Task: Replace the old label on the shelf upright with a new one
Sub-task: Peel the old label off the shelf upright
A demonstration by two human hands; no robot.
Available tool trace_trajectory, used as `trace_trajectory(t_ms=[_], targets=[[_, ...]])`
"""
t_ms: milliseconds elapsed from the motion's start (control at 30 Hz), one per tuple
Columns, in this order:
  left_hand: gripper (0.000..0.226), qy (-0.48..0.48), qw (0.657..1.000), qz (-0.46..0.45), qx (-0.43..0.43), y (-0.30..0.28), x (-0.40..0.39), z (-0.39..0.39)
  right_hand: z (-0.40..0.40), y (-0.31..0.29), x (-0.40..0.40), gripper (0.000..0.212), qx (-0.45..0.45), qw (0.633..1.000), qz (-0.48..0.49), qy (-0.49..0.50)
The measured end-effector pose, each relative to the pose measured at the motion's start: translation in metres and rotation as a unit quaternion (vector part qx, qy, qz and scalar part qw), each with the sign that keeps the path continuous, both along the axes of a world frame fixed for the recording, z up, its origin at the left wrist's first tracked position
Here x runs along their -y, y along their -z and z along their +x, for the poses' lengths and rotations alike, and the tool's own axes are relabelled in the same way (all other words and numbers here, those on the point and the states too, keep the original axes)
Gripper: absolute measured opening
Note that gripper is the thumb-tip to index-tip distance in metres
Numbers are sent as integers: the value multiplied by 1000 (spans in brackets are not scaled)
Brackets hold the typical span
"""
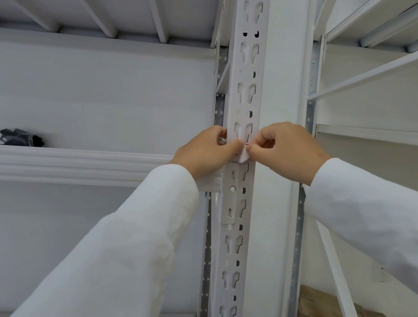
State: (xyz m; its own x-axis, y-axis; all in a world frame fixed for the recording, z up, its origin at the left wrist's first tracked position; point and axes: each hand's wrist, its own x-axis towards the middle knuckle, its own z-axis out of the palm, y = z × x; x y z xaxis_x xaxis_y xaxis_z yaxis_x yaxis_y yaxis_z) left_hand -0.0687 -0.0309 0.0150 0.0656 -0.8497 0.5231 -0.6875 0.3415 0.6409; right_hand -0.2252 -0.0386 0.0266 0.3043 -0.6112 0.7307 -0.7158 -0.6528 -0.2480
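White-sleeved arms reach up to the shelf upright (pixel 239 91), where left hand (pixel 207 150) and right hand (pixel 283 149) pinch a small white label (pixel 243 154) between fingers (pixel 253 154), clamped against its face.

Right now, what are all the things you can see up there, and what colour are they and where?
Shelf upright: one, white with keyhole slots, running up the middle.
Label: one, small and white with a bit of red at its edge, on the upright between the two hands.
Shelf beam: one, white and ridged, on the left, meeting the upright.
Dark bundle: one, black and grey, on the left shelf; too small to tell what it is.
Shelves: several, white, on the right.
Left hand: one, pinching the label; white sleeve.
Right hand: one, pinching the label; white sleeve.
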Motion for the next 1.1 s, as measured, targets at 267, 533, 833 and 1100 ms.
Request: trace_trajectory(t_ms=[267, 533, 833, 1100], targets=[[61, -7, 1000, 3, 10, 0, 0, 0, 0, 5, -1, 21, 16, 999, 13, -35], [63, -2, 1000, 3, 9, 0, 1, 1, -2, 9, 0, 25, -3, 999, -18, -45], [55, 5, 1000, 10, 23, 1, 3, 3, -6, 15, 0, 19, 29, 997, -20, -68], [57, 29, 999, 9, 20, 2, 7, 7, -4, 27, 4, 29, 38, 999, -18, -23]])
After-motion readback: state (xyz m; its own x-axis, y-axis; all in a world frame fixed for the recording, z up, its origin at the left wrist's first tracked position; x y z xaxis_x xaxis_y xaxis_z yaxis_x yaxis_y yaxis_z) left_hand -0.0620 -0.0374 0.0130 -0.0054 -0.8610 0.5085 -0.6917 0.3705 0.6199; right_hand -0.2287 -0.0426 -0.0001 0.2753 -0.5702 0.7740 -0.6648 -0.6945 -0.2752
